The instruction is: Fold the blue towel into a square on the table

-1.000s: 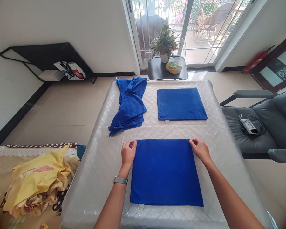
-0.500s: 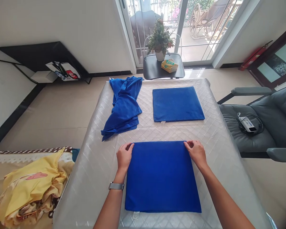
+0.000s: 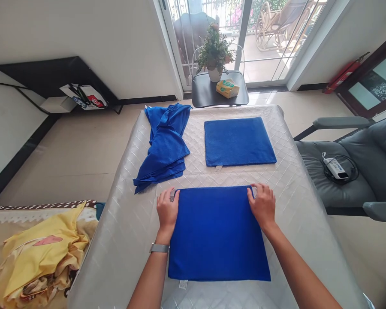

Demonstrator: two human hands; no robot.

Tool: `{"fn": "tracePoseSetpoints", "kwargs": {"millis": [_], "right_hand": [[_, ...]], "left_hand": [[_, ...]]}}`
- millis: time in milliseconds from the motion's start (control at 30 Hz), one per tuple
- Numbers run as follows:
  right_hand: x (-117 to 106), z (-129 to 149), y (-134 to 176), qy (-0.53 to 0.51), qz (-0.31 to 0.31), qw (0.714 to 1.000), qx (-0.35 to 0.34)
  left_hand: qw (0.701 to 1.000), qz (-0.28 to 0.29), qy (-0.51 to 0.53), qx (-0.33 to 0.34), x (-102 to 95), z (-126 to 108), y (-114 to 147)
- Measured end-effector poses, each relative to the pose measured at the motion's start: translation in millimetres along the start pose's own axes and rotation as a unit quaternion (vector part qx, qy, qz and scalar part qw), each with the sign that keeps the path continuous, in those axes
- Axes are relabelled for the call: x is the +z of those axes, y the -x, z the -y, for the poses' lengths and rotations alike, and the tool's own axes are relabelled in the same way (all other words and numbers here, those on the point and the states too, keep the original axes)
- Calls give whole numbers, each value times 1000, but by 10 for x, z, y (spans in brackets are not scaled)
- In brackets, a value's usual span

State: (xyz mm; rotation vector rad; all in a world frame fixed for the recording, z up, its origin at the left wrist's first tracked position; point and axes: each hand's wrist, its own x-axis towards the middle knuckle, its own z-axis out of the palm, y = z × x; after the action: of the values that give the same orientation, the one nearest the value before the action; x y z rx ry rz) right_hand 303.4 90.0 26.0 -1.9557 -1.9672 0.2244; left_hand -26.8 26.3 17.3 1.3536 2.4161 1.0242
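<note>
A flat blue cloth (image 3: 218, 234) lies on the table (image 3: 296, 206) in front of me, folded into a square. My left hand (image 3: 167, 210) pinches its far left corner. My right hand (image 3: 263, 205) pinches its far right corner. Both hands rest on the far edge of the cloth, which looks slightly lifted there. Farther back lies a second folded blue cloth (image 3: 238, 141), flat and square. To its left sits a loose heap of blue cloths (image 3: 164, 146).
The table has a quilted, shiny cover. A yellow patterned bundle (image 3: 35, 253) lies on a surface at the left. A grey armchair (image 3: 357, 171) with a small device stands at the right. Beyond the table, a small dark table holds a potted plant (image 3: 215, 56) and a yellow pack.
Both hands have closed on the far corners of the near cloth, and its far edge has shifted slightly. The camera has drifted a little.
</note>
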Motion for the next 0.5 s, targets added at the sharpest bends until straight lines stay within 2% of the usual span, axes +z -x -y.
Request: {"fn": "tracePoseSetpoints", "kwargs": {"millis": [67, 100, 233, 300, 400, 500], "right_hand": [[35, 66, 141, 7, 13, 996, -83], [63, 78, 205, 9, 26, 993, -118], [190, 3, 358, 39, 67, 983, -168], [225, -58, 378, 49, 76, 980, -179], [236, -92, 379, 58, 70, 978, -190], [244, -62, 370, 63, 58, 979, -186]], "left_hand": [[996, -6, -33, 81, 67, -215, 201], [992, 10, -38, 122, 136, -368, 332], [949, 155, -11, 274, 618, -1099, 879], [933, 191, -5, 306, 874, -1376, 1050], [924, 207, -11, 321, 1087, -1536, 1121], [926, 206, -38, 314, 1074, -1453, 1072]]}}
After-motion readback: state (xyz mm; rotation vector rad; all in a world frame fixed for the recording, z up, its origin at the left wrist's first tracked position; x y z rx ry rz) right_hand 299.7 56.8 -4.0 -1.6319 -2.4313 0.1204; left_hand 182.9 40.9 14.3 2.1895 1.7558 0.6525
